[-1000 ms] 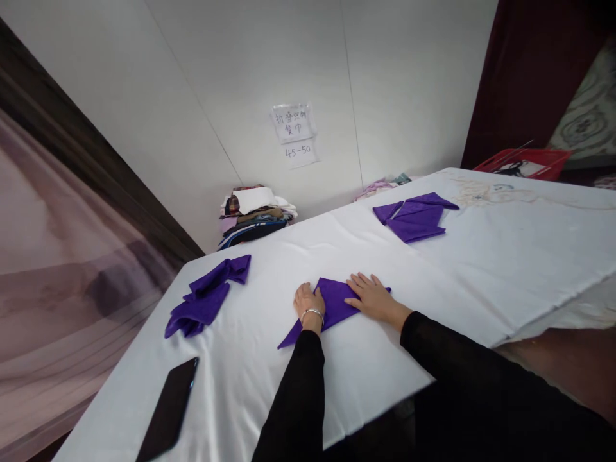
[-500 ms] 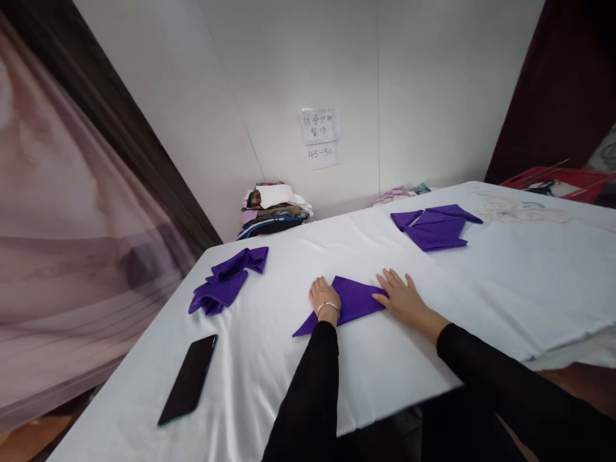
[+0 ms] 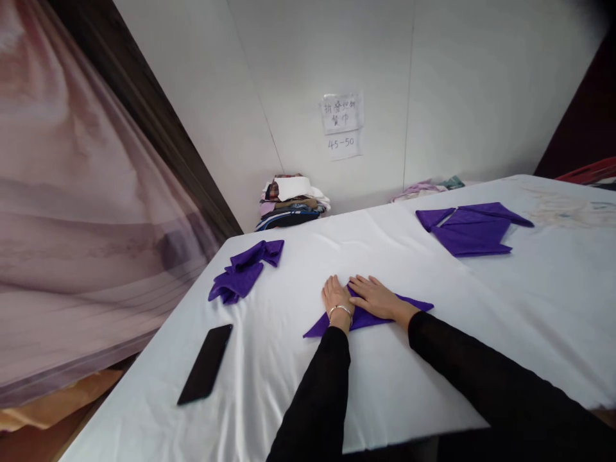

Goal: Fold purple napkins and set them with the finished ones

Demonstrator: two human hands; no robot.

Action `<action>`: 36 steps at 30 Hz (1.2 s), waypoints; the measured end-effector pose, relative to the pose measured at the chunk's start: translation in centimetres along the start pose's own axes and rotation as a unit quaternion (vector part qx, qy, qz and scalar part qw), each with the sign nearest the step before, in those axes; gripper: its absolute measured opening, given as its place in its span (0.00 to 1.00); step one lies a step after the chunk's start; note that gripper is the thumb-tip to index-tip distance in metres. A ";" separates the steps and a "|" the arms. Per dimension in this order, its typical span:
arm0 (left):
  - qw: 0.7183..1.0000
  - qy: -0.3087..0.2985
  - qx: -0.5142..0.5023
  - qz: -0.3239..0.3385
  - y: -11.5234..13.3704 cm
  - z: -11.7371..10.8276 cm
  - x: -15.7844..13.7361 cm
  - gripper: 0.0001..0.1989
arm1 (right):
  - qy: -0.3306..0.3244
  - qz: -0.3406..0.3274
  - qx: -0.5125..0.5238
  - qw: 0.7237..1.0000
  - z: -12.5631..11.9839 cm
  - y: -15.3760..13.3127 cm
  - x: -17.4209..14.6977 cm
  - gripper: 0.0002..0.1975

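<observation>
A purple cloth napkin [image 3: 370, 319], folded to a pointed shape, lies on the white-covered table [image 3: 399, 385] in front of me. My left hand [image 3: 337, 298] rests flat on its left part, fingers stretched away from me, a bracelet on the wrist. Right beside it, my right hand [image 3: 375, 297] lies flat across the napkin's upper middle, fingertips close to the left hand. Both hands are open and press on the cloth. The napkin's left tip and its right tip stick out past the hands.
A crumpled purple cloth [image 3: 243, 273] and a black phone [image 3: 206, 364] lie to the left. At the far right is a folded purple cloth [image 3: 474, 230]. Stacked clothes [image 3: 292, 202] stand by the wall, below a paper sign [image 3: 342, 122]. A curtain [image 3: 96, 192] hangs on the left.
My right hand has slid left from the napkin's right end to beside my left hand, uncovering the right tip. The left hand stays on the napkin. The view has shifted slightly.
</observation>
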State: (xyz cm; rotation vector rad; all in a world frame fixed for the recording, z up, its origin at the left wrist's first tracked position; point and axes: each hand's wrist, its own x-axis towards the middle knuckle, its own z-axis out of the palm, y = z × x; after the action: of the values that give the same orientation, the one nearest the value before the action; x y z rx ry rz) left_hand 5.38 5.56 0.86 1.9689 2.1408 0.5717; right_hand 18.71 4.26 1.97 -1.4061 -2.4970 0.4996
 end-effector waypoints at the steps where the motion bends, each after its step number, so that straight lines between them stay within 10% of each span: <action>1: 1.000 -0.004 0.001 0.003 0.0 0.0 0.0 0.24 | 0.003 0.000 -0.014 1.000 0.1 0.4 0.0 0.35; 27: 0.990 -0.023 0.117 -0.072 -11.4 -7.1 -5.3 0.22 | 0.008 -0.019 -0.076 0.997 1.2 1.4 -0.1 0.37; 32: 0.989 0.013 0.114 -0.099 -8.6 -7.6 -4.7 0.24 | 0.018 -0.022 -0.075 0.997 1.3 1.4 0.0 0.37; 36: 0.991 -0.006 0.088 0.104 -3.2 -5.1 -4.6 0.27 | 0.017 -0.020 -0.087 0.996 1.3 1.3 0.0 0.34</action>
State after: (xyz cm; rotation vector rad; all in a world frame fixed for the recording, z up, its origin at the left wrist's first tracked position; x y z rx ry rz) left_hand 1.04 0.03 3.68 2.3030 2.0562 0.4118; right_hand 19.30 4.66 0.27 -1.4095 -2.5882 0.2519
